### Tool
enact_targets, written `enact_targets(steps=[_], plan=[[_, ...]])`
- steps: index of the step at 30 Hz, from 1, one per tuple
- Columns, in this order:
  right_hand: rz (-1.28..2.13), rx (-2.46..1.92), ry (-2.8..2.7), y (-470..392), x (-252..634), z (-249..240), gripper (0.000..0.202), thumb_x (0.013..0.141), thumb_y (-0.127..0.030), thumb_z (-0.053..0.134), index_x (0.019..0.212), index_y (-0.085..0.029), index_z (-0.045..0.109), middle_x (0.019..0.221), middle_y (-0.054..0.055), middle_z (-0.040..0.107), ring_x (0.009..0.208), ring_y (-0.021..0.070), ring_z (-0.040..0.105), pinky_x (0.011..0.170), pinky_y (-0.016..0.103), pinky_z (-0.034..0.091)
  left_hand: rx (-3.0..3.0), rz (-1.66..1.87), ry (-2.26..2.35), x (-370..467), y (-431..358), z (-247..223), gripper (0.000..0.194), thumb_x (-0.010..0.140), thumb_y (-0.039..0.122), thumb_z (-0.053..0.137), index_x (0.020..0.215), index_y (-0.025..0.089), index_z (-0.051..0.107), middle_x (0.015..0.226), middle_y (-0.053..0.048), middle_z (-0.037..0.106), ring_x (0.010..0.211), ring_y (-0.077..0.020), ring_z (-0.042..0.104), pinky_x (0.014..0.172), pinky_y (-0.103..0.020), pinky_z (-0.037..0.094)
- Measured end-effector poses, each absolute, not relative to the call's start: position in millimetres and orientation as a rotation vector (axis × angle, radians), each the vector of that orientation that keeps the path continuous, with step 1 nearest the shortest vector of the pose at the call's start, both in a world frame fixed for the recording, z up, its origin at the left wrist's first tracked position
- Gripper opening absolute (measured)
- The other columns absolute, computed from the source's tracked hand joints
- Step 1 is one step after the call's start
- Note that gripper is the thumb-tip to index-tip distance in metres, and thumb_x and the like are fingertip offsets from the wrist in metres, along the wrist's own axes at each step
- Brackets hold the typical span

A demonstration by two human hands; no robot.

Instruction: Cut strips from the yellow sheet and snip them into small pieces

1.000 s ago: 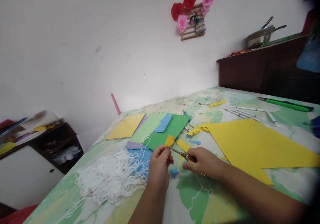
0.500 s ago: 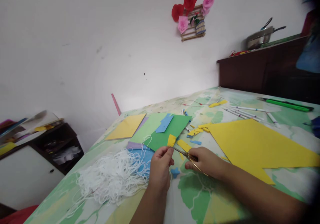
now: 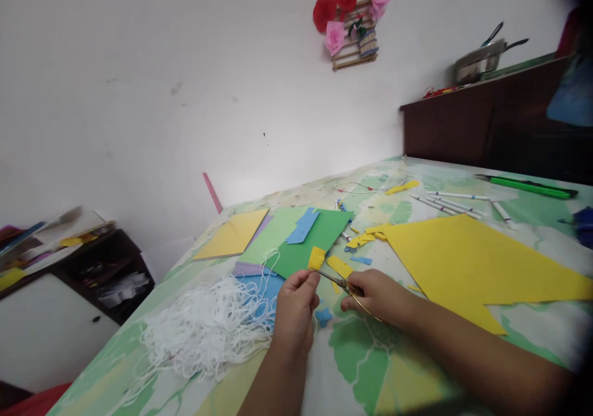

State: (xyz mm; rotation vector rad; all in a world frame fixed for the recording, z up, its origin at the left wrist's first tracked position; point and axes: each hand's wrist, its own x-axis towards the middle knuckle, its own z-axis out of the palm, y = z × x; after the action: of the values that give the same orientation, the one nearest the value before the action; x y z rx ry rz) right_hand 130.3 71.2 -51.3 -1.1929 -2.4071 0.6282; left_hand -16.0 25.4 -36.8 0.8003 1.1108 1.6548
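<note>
My left hand (image 3: pixel 299 301) pinches a small yellow piece (image 3: pixel 317 258) that stands up above its fingertips. In my right hand (image 3: pixel 375 295) is a pair of scissors (image 3: pixel 341 282), its fingers in the handles and the blades pointing left to the yellow piece at my left fingertips. A blue star-shaped piece (image 3: pixel 323 316) lies on the table between the hands. Just beyond them are a green sheet (image 3: pixel 328 230) with a blue strip (image 3: pixel 303 226) on it and a cut yellow strip (image 3: pixel 340 266).
A tangled heap of white string (image 3: pixel 208 326) lies to the left. A large yellow sheet (image 3: pixel 467 261) spreads at the right, with markers (image 3: pixel 456 195) and a green cutter (image 3: pixel 530 186) beyond. Yellow sheets (image 3: pixel 234 233) rest at the back left.
The whole view has shifted slightly, so the wall and table items sit a little higher in the picture. Both hands keep nearly the same pose around the yellow piece and scissors.
</note>
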Motion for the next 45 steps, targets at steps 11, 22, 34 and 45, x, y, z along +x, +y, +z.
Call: enact_targets(steps=[11, 22, 34, 45], plan=[[0.62, -1.174, -2.39, 71, 131, -54, 0.033, 0.063, -0.048, 0.057, 0.056, -0.017, 0.049, 0.051, -0.003, 0.044, 0.049, 0.0094, 0.038, 0.043, 0.019, 0.021, 0.774, 1.65, 1.085, -15, 25, -38, 0.018, 0.057, 0.024, 0.067, 0.064, 0.013, 0.054, 0.044, 0.01, 0.037, 0.035, -0.0004, 0.027, 0.035, -0.016, 0.019], [0.604, -1.166, -2.392, 71, 132, -54, 0.034, 0.063, -0.049, 0.056, 0.056, -0.017, 0.048, 0.051, -0.004, 0.044, 0.049, 0.0087, 0.036, 0.044, 0.019, 0.02, 0.764, 1.657, 1.051, -14, 26, -39, 0.017, 0.058, 0.022, 0.066, 0.064, 0.014, 0.052, 0.041, 0.01, 0.036, 0.034, -0.0007, 0.026, 0.035, -0.016, 0.019], [0.708, -0.967, -2.152, 79, 134, -63, 0.039, 0.072, -0.053, 0.04, 0.057, -0.018, 0.034, 0.054, -0.005, 0.032, 0.05, 0.009, 0.029, 0.044, 0.02, 0.022, 0.77, 1.634, 1.009, -17, 28, -41, 0.013, 0.062, 0.021, 0.059, 0.063, 0.016, 0.047, 0.044, 0.007, 0.042, 0.041, -0.004, 0.037, 0.041, -0.017, 0.031], [1.291, -0.795, -1.696, 78, 131, -55, 0.028, 0.067, -0.038, 0.057, 0.081, -0.017, 0.045, 0.075, 0.0, 0.049, 0.069, 0.0133, 0.047, 0.061, 0.024, 0.037, 0.97, 1.485, 1.178, -11, 33, -47, 0.011, 0.062, 0.022, 0.055, 0.058, 0.015, 0.048, 0.057, 0.002, 0.049, 0.056, -0.0086, 0.048, 0.053, -0.021, 0.04]])
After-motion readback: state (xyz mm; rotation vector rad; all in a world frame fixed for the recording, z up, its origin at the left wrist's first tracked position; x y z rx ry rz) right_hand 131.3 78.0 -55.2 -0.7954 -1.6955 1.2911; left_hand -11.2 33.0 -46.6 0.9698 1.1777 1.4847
